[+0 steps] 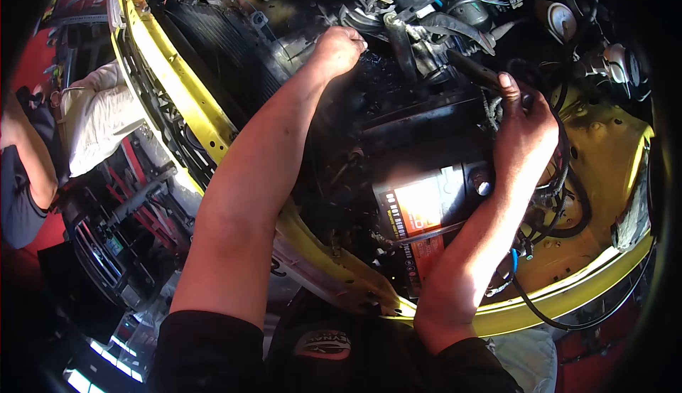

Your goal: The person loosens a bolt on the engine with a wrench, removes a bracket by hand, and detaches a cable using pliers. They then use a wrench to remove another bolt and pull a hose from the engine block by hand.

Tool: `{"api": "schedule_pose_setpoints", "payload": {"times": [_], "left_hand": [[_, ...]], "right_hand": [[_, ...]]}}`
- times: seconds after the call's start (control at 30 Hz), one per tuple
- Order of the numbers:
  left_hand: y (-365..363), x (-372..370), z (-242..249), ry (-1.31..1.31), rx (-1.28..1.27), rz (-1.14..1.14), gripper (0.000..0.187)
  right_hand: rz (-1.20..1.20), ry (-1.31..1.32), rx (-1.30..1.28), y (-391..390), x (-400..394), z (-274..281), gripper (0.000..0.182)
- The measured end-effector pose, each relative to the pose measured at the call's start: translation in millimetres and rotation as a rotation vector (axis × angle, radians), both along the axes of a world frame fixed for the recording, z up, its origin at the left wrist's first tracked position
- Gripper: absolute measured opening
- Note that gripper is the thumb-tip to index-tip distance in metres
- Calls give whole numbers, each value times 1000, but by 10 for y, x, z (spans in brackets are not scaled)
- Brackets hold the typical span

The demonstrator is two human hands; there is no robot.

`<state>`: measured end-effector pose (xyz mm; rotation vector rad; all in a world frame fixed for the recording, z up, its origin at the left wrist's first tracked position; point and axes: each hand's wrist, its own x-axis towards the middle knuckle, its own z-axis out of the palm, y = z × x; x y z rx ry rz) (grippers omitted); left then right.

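My left hand (339, 50) reaches into the engine bay beside the radiator (220, 45). Its fingers are pinched together over a small pale thing that I cannot make out. On the right, my right hand (522, 112) grips a dark, flat phone-like object (472, 68), with the thumb on its near end. Between my forearms sits a battery (430, 197) with a white and orange label. Beyond my hands are metal engine parts (433, 52) and a thick dark hose (401, 48).
The car's yellow front bar (177, 73) runs down the left side, and a yellow fender (604, 158) is at right. Cables (561, 201) hang beside the battery. At far left, a person (32, 158) in a dark top is near a metal frame (131, 201).
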<state>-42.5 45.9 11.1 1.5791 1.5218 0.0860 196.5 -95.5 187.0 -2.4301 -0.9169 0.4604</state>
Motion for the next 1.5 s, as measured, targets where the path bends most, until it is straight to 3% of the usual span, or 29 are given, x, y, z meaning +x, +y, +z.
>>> {"api": "schedule_pose_setpoints", "payload": {"times": [0.07, 0.17, 0.23, 0.27, 0.33, 0.37, 0.53, 0.63, 0.7, 0.77, 0.87, 0.97, 1.0, 1.1, 1.13, 1.23, 1.37, 1.5], "left_hand": [[130, -138, -136, 241, -22, -235, 18], [376, -526, -1057, 105, 165, -713, 11], [385, -591, -1204, -67, 152, -785, 12], [357, -552, -1303, -157, 78, -695, 16], [192, -282, -1036, -167, -184, -337, 24], [112, -59, -620, -87, -366, -72, 29], [80, 361, -208, 43, -203, -344, 20], [119, 525, -29, -24, -151, -451, 32], [4, 686, 96, -80, -33, -377, 42], [-121, 811, 151, -280, -2, -235, 38], [-266, 1005, 129, -215, 85, -207, 39], [-244, 1116, -301, -185, -49, -193, 42], [-200, 1113, -12, -31, -3, -288, 44], [-153, 1227, 134, 104, -46, -502, 47], [-194, 1219, 94, 71, 60, -541, 49], [-264, 1280, 99, 151, 74, -638, 42], [-339, 1341, -10, 184, 85, -573, 25], [-384, 1294, -15, 126, 168, -511, 22]], "right_hand": [[17, -33, 33, 13, -9, -36, 47], [8, -21, 4, 52, -32, -16, 44], [9, 11, -7, 72, -65, 5, 42], [-22, 10, -55, 93, -91, 34, 41], [-66, 45, -60, 96, -129, 40, 40], [-62, 36, -48, 87, -124, 9, 40], [-70, 24, -49, 90, -103, -74, 38], [-67, 44, -11, 81, -56, -108, 37], [-25, 15, 8, 78, -15, -128, 38], [-66, 123, 58, 57, 10, -143, 35], [-112, 160, 94, 67, -12, -118, 35], [-116, 143, 77, 61, 22, -133, 36], [-113, 150, 87, 60, 24, -138, 38], [-166, 188, 138, 61, 34, -164, 33], [-181, 210, 144, 64, 30, -151, 34], [-185, 193, 130, 63, 53, -154, 40], [-147, 186, 70, 58, 97, -144, 43], [-153, 209, 76, 67, 79, -129, 44]]}}
